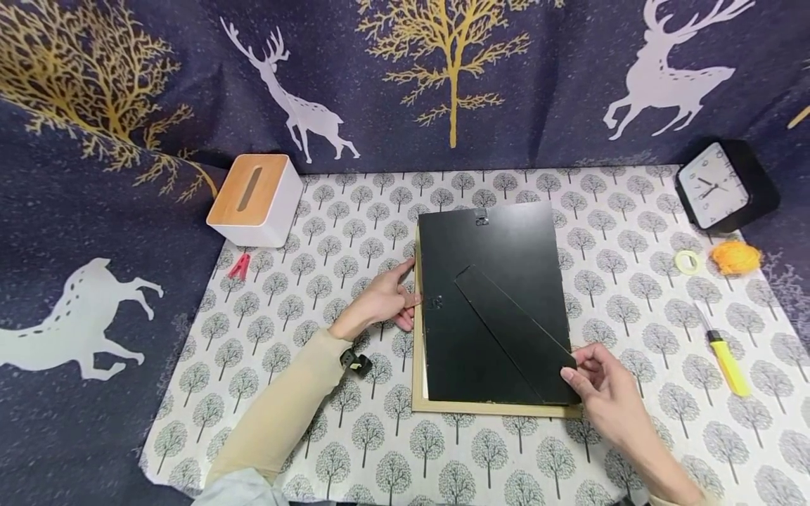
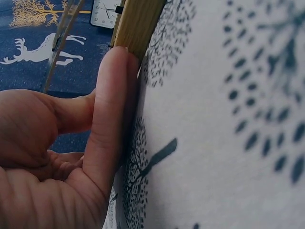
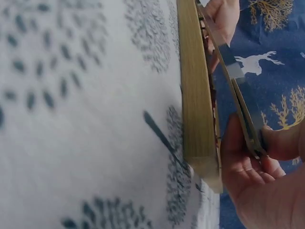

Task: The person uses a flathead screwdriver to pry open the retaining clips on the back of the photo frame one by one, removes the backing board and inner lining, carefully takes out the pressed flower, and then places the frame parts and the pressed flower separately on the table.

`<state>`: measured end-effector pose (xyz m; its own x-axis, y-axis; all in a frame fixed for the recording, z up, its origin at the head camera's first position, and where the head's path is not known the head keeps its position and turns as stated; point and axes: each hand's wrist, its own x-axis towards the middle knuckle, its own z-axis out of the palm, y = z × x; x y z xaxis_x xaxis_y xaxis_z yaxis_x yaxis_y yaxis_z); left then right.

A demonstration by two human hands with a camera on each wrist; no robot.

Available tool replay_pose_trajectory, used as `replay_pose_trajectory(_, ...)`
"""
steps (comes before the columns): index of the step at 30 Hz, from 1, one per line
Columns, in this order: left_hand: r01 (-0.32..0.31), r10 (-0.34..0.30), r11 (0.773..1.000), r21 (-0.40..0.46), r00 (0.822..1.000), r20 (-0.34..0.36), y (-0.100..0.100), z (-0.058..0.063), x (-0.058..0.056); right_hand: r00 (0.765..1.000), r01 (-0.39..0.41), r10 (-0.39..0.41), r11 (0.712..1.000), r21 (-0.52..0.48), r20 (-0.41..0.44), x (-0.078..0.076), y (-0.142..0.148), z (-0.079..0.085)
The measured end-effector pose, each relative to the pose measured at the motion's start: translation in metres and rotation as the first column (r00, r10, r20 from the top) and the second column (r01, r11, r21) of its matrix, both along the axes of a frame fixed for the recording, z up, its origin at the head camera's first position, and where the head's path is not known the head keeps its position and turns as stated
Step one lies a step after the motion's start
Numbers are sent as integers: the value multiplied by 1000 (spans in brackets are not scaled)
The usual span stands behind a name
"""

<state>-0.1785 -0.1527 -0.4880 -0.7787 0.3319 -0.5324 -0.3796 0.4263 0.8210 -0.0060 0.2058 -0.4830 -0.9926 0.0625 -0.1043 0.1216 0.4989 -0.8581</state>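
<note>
A black backing board (image 1: pixel 506 239) with an easel flap (image 1: pixel 515 334) lies over a light wooden picture frame (image 1: pixel 468 407). With thumb and fingers, my right hand (image 1: pixel 607 393) pinches the board's lower right corner. The right wrist view shows the board (image 3: pixel 233 81) raised at a slant off the frame (image 3: pixel 195 90), a gap between them. On the left side, my left hand (image 1: pixel 382 299) touches the frame's edge, its index finger (image 2: pixel 112 90) straight against the wood and its thumb at the rim. Metal clips (image 1: pixel 481 216) show along the board's top and left edges.
A tissue box (image 1: pixel 256 200) stands at the back left, a red A-shaped piece (image 1: pixel 240 267) before it. Along the right are a black clock (image 1: pixel 728 186), an orange yarn ball (image 1: pixel 735 258), a yellowish ring (image 1: pixel 687 262) and a yellow-handled screwdriver (image 1: pixel 728 362).
</note>
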Motion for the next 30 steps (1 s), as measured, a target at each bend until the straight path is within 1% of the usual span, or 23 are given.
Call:
replay_pose_trajectory(5, -6, 6, 1000, -5, 1000, 9, -1, -2, -1, 1000, 22, -21, 999, -42, 23, -1, 2, -3)
replay_pose_trajectory(7, -6, 6, 1000, -8, 1000, 13, -1, -2, -1, 999, 40, -37, 995, -96, 24, -1, 3, -4)
replay_pose_trajectory(8, -5, 5, 1000, -8, 1000, 15, -1, -2, -1, 999, 50, -47, 988, -146, 25, -1, 4, -5)
replay_pose_trajectory(9, -5, 5, 1000, -3, 1000, 15, -1, -2, -1, 998, 61, -56, 977, -206, 27, -1, 5, -6)
replay_pose_trajectory(10, -4, 4, 1000, -1, 1000, 17, -2, -2, 0, 998, 69, -63, 958, -279, 30, 0, 6, -6)
replay_pose_trajectory(13, -1, 1, 1000, 8, 1000, 16, -2, -1, 1, 995, 95, -84, 883, -460, 45, -1, 11, -5)
replay_pose_trajectory(15, -3, 3, 1000, 15, 1000, 18, -3, -1, 1, 995, 101, -95, 846, -523, 38, -3, 14, -4)
replay_pose_trajectory(16, -4, 4, 1000, 16, 1000, 20, -3, 0, 1, 995, 102, -97, 833, -544, 39, -4, 16, -3)
replay_pose_trajectory(18, -7, 7, 1000, 17, 1000, 22, -3, 0, 1, 993, 110, -114, 821, -561, 28, -6, 21, 0)
replay_pose_trajectory(20, -9, 8, 1000, 24, 1000, 23, -2, -1, 1, 990, 125, -135, 792, -597, 28, -10, 29, 3)
replay_pose_trajectory(22, -10, 10, 1000, 28, 1000, 24, -2, -1, 1, 984, 157, -173, 769, -620, 35, -14, 39, 7)
replay_pose_trajectory(26, -17, 16, 999, 28, 999, 30, -1, -1, 1, 963, 222, -266, 724, -654, 33, -25, 64, 14)
replay_pose_trajectory(27, -20, 19, 999, 28, 999, 31, -1, -1, 1, 953, 250, -300, 716, -651, 36, -28, 70, 16)
replay_pose_trajectory(30, -27, 26, 999, 28, 999, 38, 0, 0, 1, 933, 286, -358, 678, -678, 36, -39, 92, 20)
